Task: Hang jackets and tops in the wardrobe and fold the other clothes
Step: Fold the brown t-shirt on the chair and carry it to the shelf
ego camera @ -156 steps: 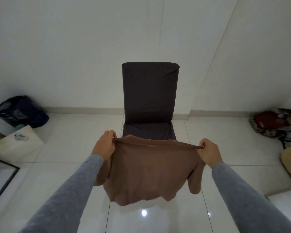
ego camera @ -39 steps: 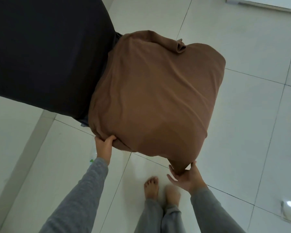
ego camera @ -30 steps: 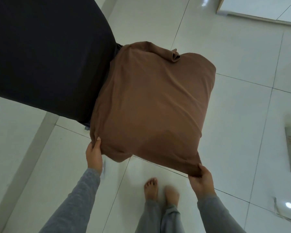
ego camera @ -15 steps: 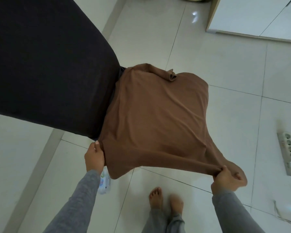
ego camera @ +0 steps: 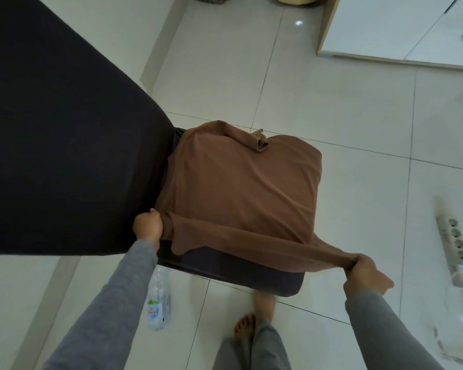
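Observation:
A brown long-sleeved top (ego camera: 241, 188) lies spread over the seat of a dark-covered chair (ego camera: 64, 129). Its collar is bunched at the far edge. My left hand (ego camera: 147, 227) grips the near left corner of the top beside the chair back. My right hand (ego camera: 364, 275) pinches the end of a sleeve and holds it stretched out past the seat's near right corner. The near edge of the dark seat (ego camera: 251, 271) shows under the raised fabric.
A plastic water bottle (ego camera: 158, 303) lies on the white tiled floor under the chair's left side. A white power strip (ego camera: 455, 252) with a lit red switch lies at right. White furniture (ego camera: 401, 28) stands at top right. My bare feet (ego camera: 251, 316) stand close to the seat.
My right hand has drawn the sleeve farther out to the right and stretched it taut. My left hand has closed on the near left corner. The seat's front edge is now uncovered.

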A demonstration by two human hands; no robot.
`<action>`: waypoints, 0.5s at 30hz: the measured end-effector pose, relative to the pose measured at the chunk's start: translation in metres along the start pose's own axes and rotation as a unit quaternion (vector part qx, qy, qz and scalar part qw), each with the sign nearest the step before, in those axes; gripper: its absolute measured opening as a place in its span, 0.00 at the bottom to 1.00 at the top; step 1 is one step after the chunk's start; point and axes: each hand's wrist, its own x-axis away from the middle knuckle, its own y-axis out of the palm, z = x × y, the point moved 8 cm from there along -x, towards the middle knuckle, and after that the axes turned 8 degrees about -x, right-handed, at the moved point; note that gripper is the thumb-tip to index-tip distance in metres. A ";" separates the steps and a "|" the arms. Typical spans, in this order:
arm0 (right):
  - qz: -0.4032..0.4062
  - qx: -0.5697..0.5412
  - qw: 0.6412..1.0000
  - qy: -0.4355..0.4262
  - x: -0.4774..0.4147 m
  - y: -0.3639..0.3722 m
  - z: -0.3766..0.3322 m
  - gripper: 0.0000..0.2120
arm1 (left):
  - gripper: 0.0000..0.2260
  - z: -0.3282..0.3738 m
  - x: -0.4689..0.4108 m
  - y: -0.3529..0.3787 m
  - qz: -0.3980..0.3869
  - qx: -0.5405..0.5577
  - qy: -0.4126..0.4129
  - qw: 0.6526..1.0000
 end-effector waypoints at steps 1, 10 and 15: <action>0.001 0.004 1.000 -0.001 -0.005 0.008 -0.005 0.28 | 0.18 0.008 -0.006 0.007 -0.005 0.016 -0.019 1.000; -0.240 -0.020 0.971 -0.003 -0.022 0.109 -0.021 0.23 | 0.16 0.064 -0.017 0.054 -0.047 0.067 0.103 0.991; -0.239 0.225 0.927 -0.181 0.013 0.100 0.001 0.18 | 0.18 0.053 0.000 0.044 0.050 -0.128 0.244 0.960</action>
